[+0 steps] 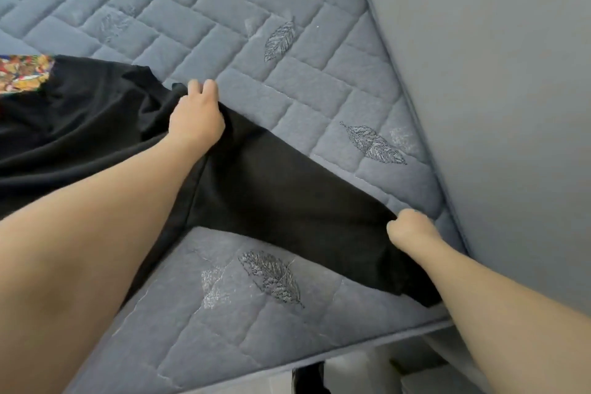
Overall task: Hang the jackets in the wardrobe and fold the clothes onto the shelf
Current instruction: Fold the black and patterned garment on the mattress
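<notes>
Two hands' grip, black garment (281, 198) between

Matt black cloth garment (271, 189), quilted fabric mattress (224, 9)

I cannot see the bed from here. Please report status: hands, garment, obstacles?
Left hand and right hand both grip black garment. Garment stretched over mattress. Patterned cloth beside it.

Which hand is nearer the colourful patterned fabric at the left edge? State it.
Left. The left hand grips the black garment near its middle, to the right of the patterned fabric. The right hand holds the garment's far end, near the mattress edge.
</notes>
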